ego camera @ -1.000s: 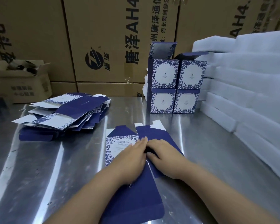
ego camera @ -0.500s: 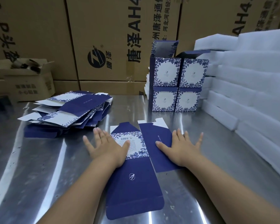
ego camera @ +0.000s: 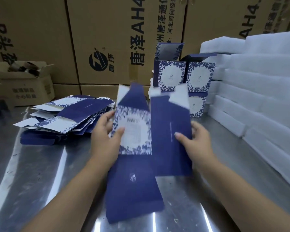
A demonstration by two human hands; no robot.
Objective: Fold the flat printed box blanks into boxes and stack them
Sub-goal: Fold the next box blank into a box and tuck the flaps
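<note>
The box blank (ego camera: 164, 139) is lifted off the steel table (ego camera: 40, 173) and held between both hands. It is partly opened along the crease between its white floral barcode panel and its plain navy panel. The left hand (ego camera: 105, 141) grips the blank's left edge, with the thumb on the barcode panel and the fingers curled behind. The right hand (ego camera: 197, 144) grips the right edge the same way, thumb on the navy panel. The blank's long navy flap hangs toward the table; whether it touches cannot be told.

Left of the blank lies a loose pile of flat blanks (ego camera: 70, 118). Just behind the blank stand the folded boxes (ego camera: 172, 74), stacked two high — the lower left one mostly hidden by it. Right of the blank are stacked white foam sheets (ego camera: 258, 97). Behind everything stand large brown cartons (ego camera: 107, 39).
</note>
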